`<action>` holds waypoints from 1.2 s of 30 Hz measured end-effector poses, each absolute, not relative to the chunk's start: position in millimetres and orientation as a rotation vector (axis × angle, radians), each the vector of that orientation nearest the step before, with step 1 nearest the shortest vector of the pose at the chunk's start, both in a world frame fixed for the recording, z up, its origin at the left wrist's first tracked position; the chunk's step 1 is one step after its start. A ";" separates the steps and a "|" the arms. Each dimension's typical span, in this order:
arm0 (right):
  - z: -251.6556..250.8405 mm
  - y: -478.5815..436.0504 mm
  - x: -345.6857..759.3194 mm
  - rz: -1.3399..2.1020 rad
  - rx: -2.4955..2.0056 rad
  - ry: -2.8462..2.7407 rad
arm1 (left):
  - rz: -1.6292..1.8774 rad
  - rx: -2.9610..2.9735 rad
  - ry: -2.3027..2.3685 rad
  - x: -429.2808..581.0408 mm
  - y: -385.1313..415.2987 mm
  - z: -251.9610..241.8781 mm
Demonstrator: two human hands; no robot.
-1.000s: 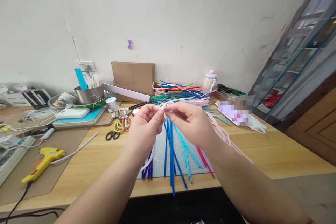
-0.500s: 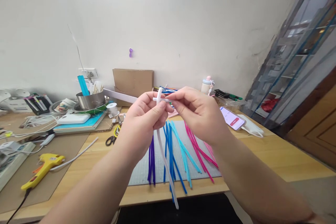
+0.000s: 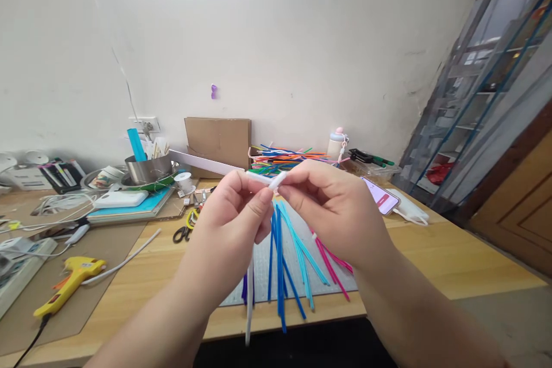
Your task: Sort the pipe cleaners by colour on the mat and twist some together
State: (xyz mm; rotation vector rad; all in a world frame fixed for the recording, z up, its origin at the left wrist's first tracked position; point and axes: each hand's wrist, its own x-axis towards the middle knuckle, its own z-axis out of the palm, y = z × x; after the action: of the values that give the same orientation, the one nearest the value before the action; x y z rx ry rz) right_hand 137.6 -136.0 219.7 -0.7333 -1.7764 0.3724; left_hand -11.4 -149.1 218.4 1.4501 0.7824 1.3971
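Both my hands are raised in front of me above the table, pinching a white pipe cleaner [image 3: 264, 179] between them. My left hand [image 3: 230, 224] grips it with thumb and fingers closed; its long tail hangs down below the hand [image 3: 249, 305]. My right hand [image 3: 340, 210] pinches the bent upper end. Under the hands, purple, blue, light blue and pink pipe cleaners [image 3: 297, 253] lie in rows on a grey cutting mat [image 3: 263, 276].
A heap of coloured pipe cleaners [image 3: 284, 158] lies at the back by a cardboard box [image 3: 218, 138]. Scissors [image 3: 184, 230], a yellow glue gun [image 3: 69, 282], a metal pot [image 3: 149, 167] and a phone [image 3: 382, 195] sit on the wooden table [image 3: 431, 259].
The white pipe cleaner's top end was upright half a second ago and now lies bent across between my fingertips. My hands shifted slightly lower and the tail swung left.
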 end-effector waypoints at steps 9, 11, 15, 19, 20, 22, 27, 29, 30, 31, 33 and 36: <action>228.9 -130.9 135.2 0.318 -0.674 -1.845 | 1.494 1.422 0.741 -12.6 -144.0 223.1; 230.5 -128.5 135.8 0.286 -0.682 -1.871 | 1.507 1.425 0.742 -13.5 -142.3 220.4; 227.7 -126.9 135.0 0.224 -0.711 -1.911 | 1.537 1.420 0.748 -15.0 -140.2 211.2; 221.1 -124.8 131.8 0.213 -0.726 -1.933 | 1.554 1.353 0.754 -15.3 -137.4 202.1; 219.5 -123.7 131.0 0.209 -0.725 -1.937 | 1.553 1.330 0.749 -15.2 -136.5 200.1; 216.8 -121.3 129.6 0.194 -0.721 -1.951 | 1.547 1.279 0.734 -14.7 -134.7 196.4; 211.6 -117.2 128.2 0.149 -0.725 -1.985 | 1.572 1.235 0.843 -13.5 -131.9 188.8; 210.0 -117.1 128.3 0.148 -0.737 -1.997 | 1.598 1.233 0.928 -13.3 -131.7 187.5; 209.3 -117.2 128.4 0.151 -0.743 -2.004 | 1.605 1.230 0.954 -13.2 -131.8 187.4; 208.7 -117.4 128.5 0.153 -0.749 -2.008 | 1.608 1.228 0.967 -13.1 -132.0 187.4; 208.0 -117.7 128.6 0.156 -0.757 -2.010 | 1.615 1.224 0.969 -12.9 -132.5 187.8; 207.4 -117.6 128.6 0.154 -0.758 -2.009 | 1.616 1.223 0.964 -13.0 -132.3 187.4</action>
State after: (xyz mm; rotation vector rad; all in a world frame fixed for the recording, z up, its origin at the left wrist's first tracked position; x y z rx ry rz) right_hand 128.6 -117.6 207.4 -0.7579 -2.0089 0.1542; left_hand -13.0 -132.3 187.4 1.2230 0.9637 1.6164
